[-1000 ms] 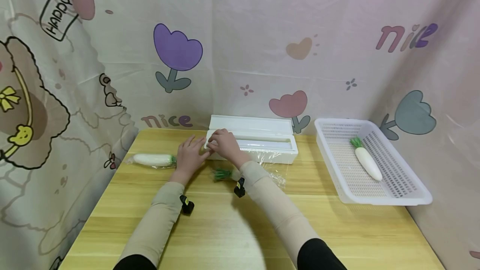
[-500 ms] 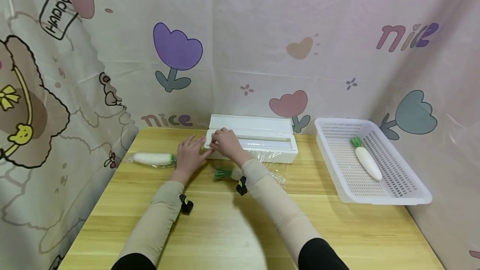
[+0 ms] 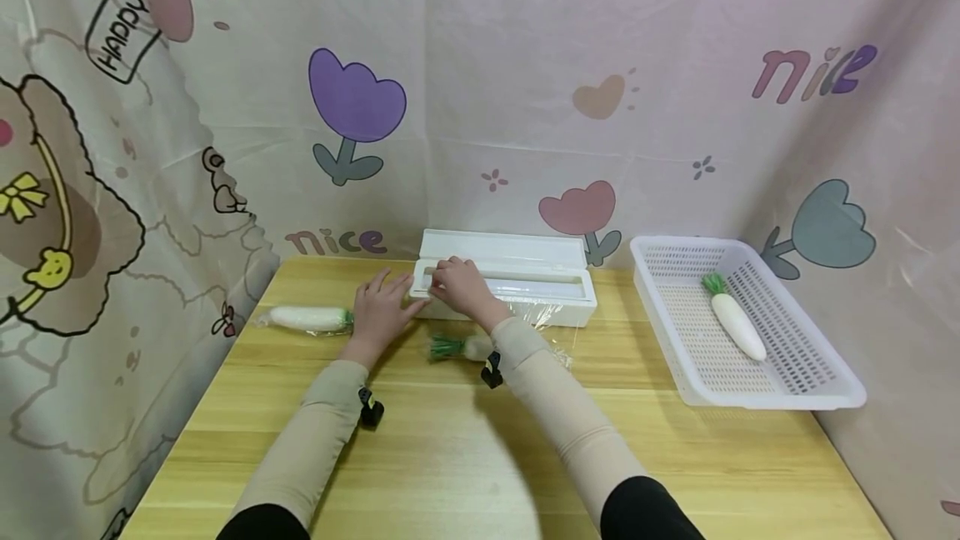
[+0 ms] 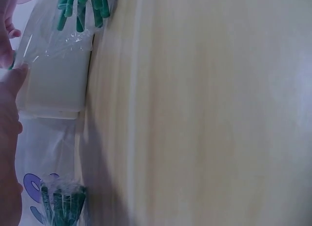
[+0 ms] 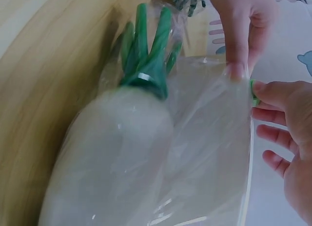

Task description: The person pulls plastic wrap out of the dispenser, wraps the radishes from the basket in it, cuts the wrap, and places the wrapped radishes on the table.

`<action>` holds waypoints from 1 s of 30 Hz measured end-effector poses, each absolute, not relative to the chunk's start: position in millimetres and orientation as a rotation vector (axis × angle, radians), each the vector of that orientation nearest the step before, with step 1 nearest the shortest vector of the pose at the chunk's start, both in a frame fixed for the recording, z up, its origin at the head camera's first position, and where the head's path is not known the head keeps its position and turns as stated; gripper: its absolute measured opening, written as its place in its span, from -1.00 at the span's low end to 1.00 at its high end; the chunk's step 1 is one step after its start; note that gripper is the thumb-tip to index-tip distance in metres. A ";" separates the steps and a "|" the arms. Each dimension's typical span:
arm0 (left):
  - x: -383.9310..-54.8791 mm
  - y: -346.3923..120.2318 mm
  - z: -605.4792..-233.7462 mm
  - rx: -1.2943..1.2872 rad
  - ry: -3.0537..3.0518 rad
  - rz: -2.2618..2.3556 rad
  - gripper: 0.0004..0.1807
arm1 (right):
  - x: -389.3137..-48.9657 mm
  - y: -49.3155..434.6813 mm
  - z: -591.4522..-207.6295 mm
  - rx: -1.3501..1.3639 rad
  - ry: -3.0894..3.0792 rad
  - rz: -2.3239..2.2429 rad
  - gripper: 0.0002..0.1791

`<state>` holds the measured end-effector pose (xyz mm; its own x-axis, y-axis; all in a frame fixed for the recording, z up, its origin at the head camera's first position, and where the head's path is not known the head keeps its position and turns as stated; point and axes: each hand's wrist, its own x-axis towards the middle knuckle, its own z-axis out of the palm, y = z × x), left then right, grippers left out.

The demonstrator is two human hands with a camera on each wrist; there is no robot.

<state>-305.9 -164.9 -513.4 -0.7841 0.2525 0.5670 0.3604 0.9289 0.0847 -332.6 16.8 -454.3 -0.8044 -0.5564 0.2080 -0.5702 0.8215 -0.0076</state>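
Observation:
A white cling film box (image 3: 582, 313) stands at the back of the table, its lid raised. My left hand (image 3: 378, 307) lies at the box's left end, fingers spread and extended, thumb pressing the film at the front edge. My right hand (image 3: 459, 288) pinches a small green slider (image 5: 254, 93) on that edge, just right of the left hand. Clear film (image 5: 204, 138) hangs from the box down over a white radish (image 5: 112, 153) with green stems, partly hidden by my right forearm in the head view. Another radish (image 3: 307, 319), wrapped in film, lies left of my left hand.
A white plastic basket (image 3: 846, 394) stands at the right of the table with one white radish (image 3: 738, 327) in it. A printed curtain (image 3: 480, 98) hangs close behind the box. The wooden table (image 3: 420, 457) stretches out in front.
My right hand has slid a little to the right along the box's front edge, with the green slider. The left hand stays in place at the left end.

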 end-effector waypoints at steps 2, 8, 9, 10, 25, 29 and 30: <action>-305.4 -165.9 -512.2 -0.427 -2.529 -0.252 -0.35 | -332.7 18.1 -454.4 0.879 -2.807 0.126 -0.80; -306.4 -166.3 -511.7 -0.428 -2.585 -0.243 -0.34 | -333.0 22.3 -455.1 0.880 -2.784 0.121 -0.81; -306.8 -166.1 -512.2 -0.429 -2.593 -0.241 -0.34 | -333.2 23.2 -455.5 0.877 -2.782 0.117 -0.82; -307.3 -165.9 -512.5 -0.429 -2.598 -0.235 -0.34 | -333.3 24.1 -455.7 0.876 -2.779 0.121 -0.82; -306.0 -165.7 -511.1 -0.426 -2.624 -0.228 -0.31 | -330.3 32.2 -463.3 0.836 -2.807 0.319 -0.79; -305.6 -165.1 -512.8 -0.421 -2.616 -0.251 -0.31 | -326.6 33.3 -465.0 0.797 -2.797 0.414 -0.80; -305.8 -164.7 -512.8 -0.425 -2.610 -0.260 -0.31 | -325.7 33.6 -465.0 0.777 -2.797 0.431 -0.80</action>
<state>-305.8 -164.7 -512.8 -0.8367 0.2505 0.4870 0.3417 0.9337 0.1069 -325.7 33.6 -465.0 -0.8400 -0.4691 0.2726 -0.5295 0.8185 -0.2229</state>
